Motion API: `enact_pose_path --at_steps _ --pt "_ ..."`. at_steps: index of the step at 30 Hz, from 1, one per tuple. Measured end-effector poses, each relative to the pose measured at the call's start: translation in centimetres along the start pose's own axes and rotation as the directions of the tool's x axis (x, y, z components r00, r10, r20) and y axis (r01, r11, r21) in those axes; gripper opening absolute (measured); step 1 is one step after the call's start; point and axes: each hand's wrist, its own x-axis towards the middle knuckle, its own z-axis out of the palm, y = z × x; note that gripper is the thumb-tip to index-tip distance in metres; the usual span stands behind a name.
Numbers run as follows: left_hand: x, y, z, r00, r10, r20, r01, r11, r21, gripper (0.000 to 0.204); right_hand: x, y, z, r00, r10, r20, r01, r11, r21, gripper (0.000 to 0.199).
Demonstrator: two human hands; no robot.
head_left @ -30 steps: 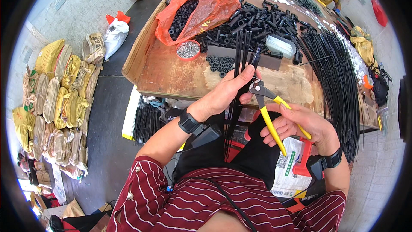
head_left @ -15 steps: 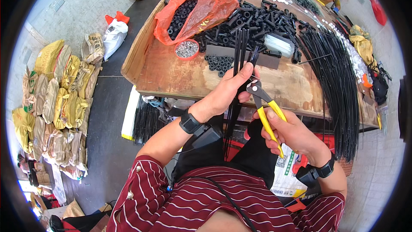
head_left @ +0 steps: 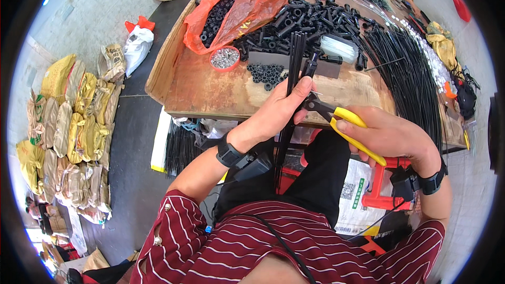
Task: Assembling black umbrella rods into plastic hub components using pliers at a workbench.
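1. While your left hand point(head_left: 276, 113) kept its fingers closed around the bundle of thin black rods point(head_left: 291, 92), holding it upright over the near edge of the bench point(head_left: 210, 89), your right hand point(head_left: 392, 137) closed in.
2. A second before, the yellow-handled pliers point(head_left: 342, 123) sat with their handles spread and your right hand lower; now your fingers were wrapped round the handles, which lay drawn nearly together.
3. You had brought the pliers' dark nose right beside the rods, just under your left thumb; whether it actually pinched a rod I could not tell, since the thumb covered that spot.
4. That shift read as a squeeze on the bundle, so the pliers work on the rods looked under way rather than merely lined up.
5. The bundle itself barely moved: its top reached toward the pile of black tubes point(head_left: 310, 18), its lower end hung down past your lap.
6. Beyond it stood the orange bag point(head_left: 247, 5) and a small red dish of silvery bits point(head_left: 224, 58), both untouched.
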Motion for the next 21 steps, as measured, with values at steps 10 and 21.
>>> enact_pose_path --at_steps 10,21 --pt "0.3 -0.6 -0.6 0.997 0.016 0.070 -0.003 0.984 -0.177 0.045 0.8 3.9 1.4 0.997 -0.070 -0.020 0.072 0.920 0.386 0.053" --pt "0.7 -0.6 -0.2 0.995 0.042 0.095 -0.040 0.999 -0.025 0.041 0.4 4.0 0.7 0.980 -0.133 -0.145 0.163 0.963 0.215 0.040"
